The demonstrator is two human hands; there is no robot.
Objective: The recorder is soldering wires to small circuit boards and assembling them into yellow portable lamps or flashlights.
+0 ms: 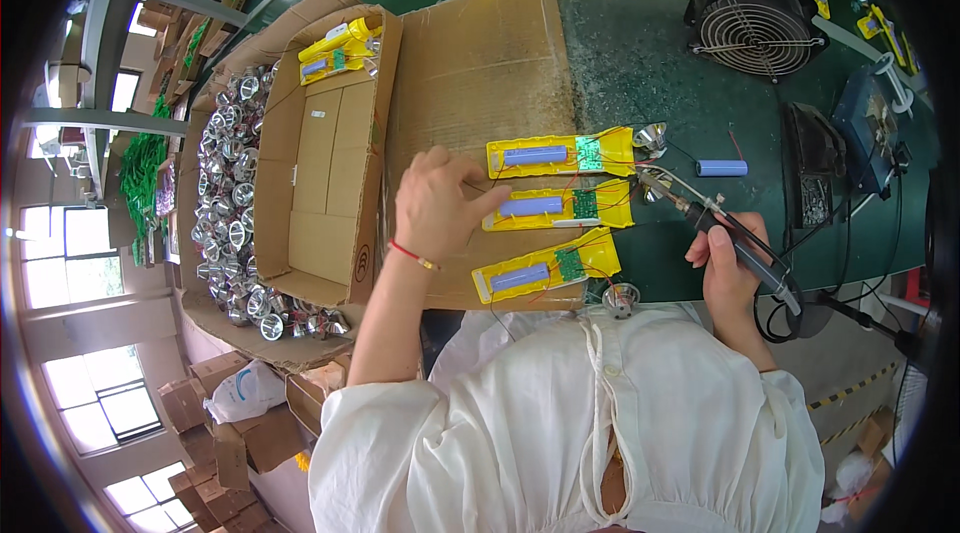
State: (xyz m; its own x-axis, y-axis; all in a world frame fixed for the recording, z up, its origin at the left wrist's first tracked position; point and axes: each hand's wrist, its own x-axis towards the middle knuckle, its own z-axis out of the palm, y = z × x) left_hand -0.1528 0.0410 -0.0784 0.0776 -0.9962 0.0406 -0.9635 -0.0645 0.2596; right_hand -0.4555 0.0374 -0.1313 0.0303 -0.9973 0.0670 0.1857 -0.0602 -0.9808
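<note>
My right hand (728, 258) grips a soldering iron (750, 258) with a black handle and a thin metal feed tube. Its tip points left, close to the lamp reflectors at the casings' right ends. Three yellow flashlight casings lie side by side: a far casing (560, 153), a middle casing (558, 206) and a near casing (547, 268). In each sit a purple battery cell and a green circuit board with thin wires. My left hand (440, 201) is at their left ends, thumb and forefinger apart, the thumb at the middle casing's end. A silvery reflector (620, 300) hangs by the near casing.
A loose purple battery cell (721, 168) lies right of the casings. Behind it stands a black fan (755, 28). At left, a cardboard box (375, 163) holds a few yellow casings beside many reflectors (240, 223). A solder spool (890, 83) stands far right, with black cables nearby.
</note>
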